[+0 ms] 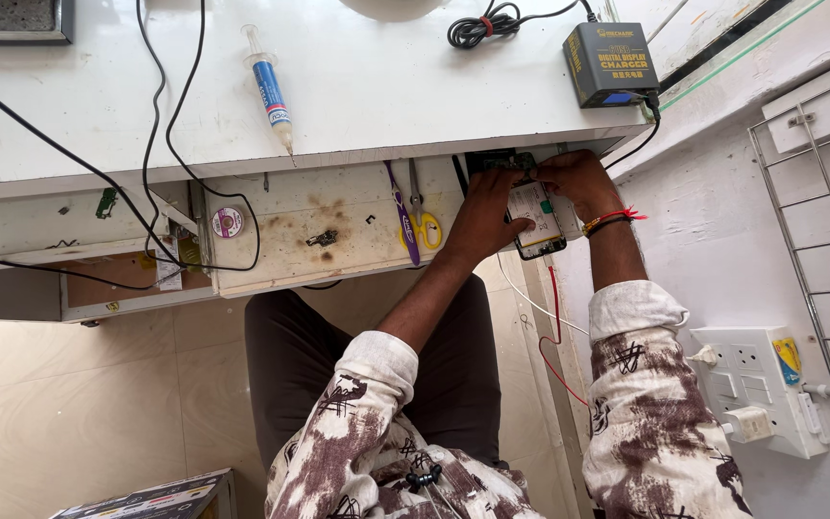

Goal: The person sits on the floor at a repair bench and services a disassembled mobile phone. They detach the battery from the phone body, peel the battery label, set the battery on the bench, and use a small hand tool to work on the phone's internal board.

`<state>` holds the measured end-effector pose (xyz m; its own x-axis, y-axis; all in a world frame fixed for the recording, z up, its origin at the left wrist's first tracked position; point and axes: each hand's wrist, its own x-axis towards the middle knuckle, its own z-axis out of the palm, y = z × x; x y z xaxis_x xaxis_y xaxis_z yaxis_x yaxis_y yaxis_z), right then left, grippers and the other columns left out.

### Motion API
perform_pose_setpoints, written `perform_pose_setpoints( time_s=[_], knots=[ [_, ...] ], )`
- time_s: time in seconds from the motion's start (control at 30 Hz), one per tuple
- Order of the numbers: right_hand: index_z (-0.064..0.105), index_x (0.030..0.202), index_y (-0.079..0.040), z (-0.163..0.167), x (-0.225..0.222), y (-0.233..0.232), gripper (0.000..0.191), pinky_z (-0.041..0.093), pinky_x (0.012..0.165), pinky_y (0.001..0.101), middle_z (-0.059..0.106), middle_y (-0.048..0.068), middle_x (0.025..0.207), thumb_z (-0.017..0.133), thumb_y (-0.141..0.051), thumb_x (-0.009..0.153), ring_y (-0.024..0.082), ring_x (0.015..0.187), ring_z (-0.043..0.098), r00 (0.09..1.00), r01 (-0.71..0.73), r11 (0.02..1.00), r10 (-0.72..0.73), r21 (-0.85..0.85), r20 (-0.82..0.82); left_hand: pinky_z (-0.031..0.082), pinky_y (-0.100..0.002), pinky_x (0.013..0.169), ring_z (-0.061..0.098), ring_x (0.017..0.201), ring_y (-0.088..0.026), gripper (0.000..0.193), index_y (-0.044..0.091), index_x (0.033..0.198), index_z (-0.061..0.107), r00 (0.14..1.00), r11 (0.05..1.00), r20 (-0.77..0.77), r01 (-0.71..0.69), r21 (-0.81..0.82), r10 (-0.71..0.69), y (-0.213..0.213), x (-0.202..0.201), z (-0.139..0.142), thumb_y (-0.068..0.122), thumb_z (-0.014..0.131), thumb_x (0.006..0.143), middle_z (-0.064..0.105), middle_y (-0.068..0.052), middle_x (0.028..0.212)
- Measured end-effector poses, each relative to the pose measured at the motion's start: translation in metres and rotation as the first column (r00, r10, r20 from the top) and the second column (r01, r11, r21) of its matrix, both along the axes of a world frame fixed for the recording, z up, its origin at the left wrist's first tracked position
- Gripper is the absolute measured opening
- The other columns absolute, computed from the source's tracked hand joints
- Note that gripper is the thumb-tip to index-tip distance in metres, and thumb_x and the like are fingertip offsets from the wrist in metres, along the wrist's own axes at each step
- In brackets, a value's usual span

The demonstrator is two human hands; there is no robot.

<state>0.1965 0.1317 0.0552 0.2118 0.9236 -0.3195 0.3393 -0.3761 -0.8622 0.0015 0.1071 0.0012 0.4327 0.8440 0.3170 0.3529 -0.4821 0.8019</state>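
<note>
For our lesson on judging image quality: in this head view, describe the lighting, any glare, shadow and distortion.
Head view: bright, even light; the white bench top looks almost washed out; soft shadow lies under its edge over the open drawer; straight edges bow slightly, as with a wide lens; the left hand and right hand on the opened phone look sharp.

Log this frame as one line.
left hand: holds opened black phone | right hand: on phone's top end | place: white workbench edge

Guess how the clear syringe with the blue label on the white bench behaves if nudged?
The clear blue-labelled syringe probably rolls: round barrel, lying flat. Likely light and stiff, being slim plastic. Its tip sits near the edge of the white bench, so it could drop off.
</note>
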Motion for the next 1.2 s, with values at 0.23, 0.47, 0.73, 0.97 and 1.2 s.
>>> perform_pose_setpoints(
  time_s=[0.23, 0.47, 0.73, 0.97, 1.2],
  knots=[
    [0.074, 0.092, 0.003, 0.003, -0.003, -0.002, 0.012, 0.045, 0.061, 0.0276, 0.069, 0.009, 0.081, 0.077, -0.008, 0.089, 0.014, 0.067, 0.054, 1.000, -0.020, 1.000, 0.020, 0.024, -0.014, 0.043, -0.046, 0.112, 0.046, 0.132, -0.035, 0.084, 0.008, 0.141, 0.049, 1.000, 1.000, 0.015, -0.006, -0.003, 0.006, 0.000, 0.002, -0.002, 0.028, 0.092, 0.072, 0.053, -0.015, 0.139],
    [0.073, 0.097, 0.000, 0.007, 0.002, 0.000, 0.013, 0.051, 0.065, 0.0277, 0.071, 0.007, 0.085, 0.073, -0.011, 0.090, 0.014, 0.072, 0.061, 0.998, -0.058, 0.996, 0.056, -0.063, -0.028, 0.044, -0.045, 0.111, 0.048, 0.131, -0.035, 0.086, 0.009, 0.141, 0.048, 1.000, 0.999, 0.012, -0.001, -0.045, 0.001, -0.001, 0.002, 0.000, 0.029, 0.093, 0.071, 0.053, -0.016, 0.139],
    [0.069, 0.097, -0.004, 0.015, 0.018, -0.030, 0.010, 0.055, 0.067, 0.0286, 0.071, 0.003, 0.087, 0.073, -0.013, 0.094, 0.013, 0.075, 0.067, 0.938, -0.033, 0.995, 0.063, 0.094, -0.340, 0.042, -0.047, 0.114, 0.046, 0.135, -0.038, 0.083, 0.008, 0.142, 0.046, 0.939, 0.982, 0.329, -0.148, 0.116, 0.102, -0.022, -0.012, 0.025, 0.023, 0.091, 0.075, 0.048, -0.019, 0.142],
    [0.071, 0.101, 0.001, 0.035, -0.009, -0.102, 0.014, 0.054, 0.070, 0.0278, 0.072, 0.004, 0.089, 0.071, -0.011, 0.095, 0.011, 0.075, 0.065, 0.894, -0.037, 0.977, 0.126, 0.210, -0.429, 0.054, -0.034, 0.097, 0.065, 0.114, -0.021, 0.055, 0.002, 0.140, 0.050, 0.712, 0.860, 0.675, 0.206, -0.466, 0.195, -0.103, -0.018, 0.056, 0.026, 0.075, 0.097, 0.065, -0.013, 0.125],
    [0.069, 0.109, 0.008, 0.057, -0.051, -0.189, 0.021, 0.056, 0.082, 0.0268, 0.074, 0.008, 0.098, 0.070, -0.007, 0.095, 0.011, 0.087, 0.067, 0.874, 0.046, 0.954, 0.105, 0.295, -0.475, 0.060, -0.032, 0.077, 0.079, 0.091, -0.019, 0.029, 0.000, 0.122, 0.060, 0.845, 0.920, 0.512, 0.066, -0.385, 0.154, -0.158, -0.048, 0.087, 0.012, 0.069, 0.097, 0.078, -0.014, 0.097]
  ],
)
